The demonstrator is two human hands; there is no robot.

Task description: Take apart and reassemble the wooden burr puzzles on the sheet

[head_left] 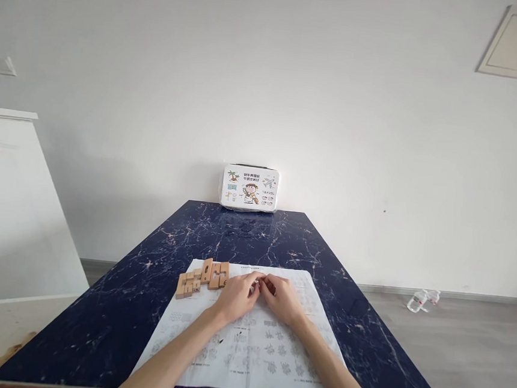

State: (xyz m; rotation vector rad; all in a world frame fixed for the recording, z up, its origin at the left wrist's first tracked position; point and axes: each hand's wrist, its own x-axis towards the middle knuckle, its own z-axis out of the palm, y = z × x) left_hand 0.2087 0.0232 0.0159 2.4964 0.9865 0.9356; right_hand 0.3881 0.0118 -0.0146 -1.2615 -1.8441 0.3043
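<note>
My left hand [237, 295] and my right hand [282, 297] meet over a printed paper sheet [163, 349], fingertips drawn together. Both hands are closed. Whatever lies between the fingers, if anything, is hidden or too small to name. Just left of my left hand stand several notched wooden puzzle blocks [219, 276], close together near the sheet's far left corner. Some of them carry small dark marks. More wooden pieces [185, 285] are at the left end of this group. Rows of grey drawings and small text cover the unfolded sheet.
The sheet lies on a dark blue marbled table [282, 238]. A white case with cartoon prints [250, 188] stands at the table's far edge against the wall. To the left is a white panel [17, 209]. A clear plastic bottle [417, 300] lies on the floor at right.
</note>
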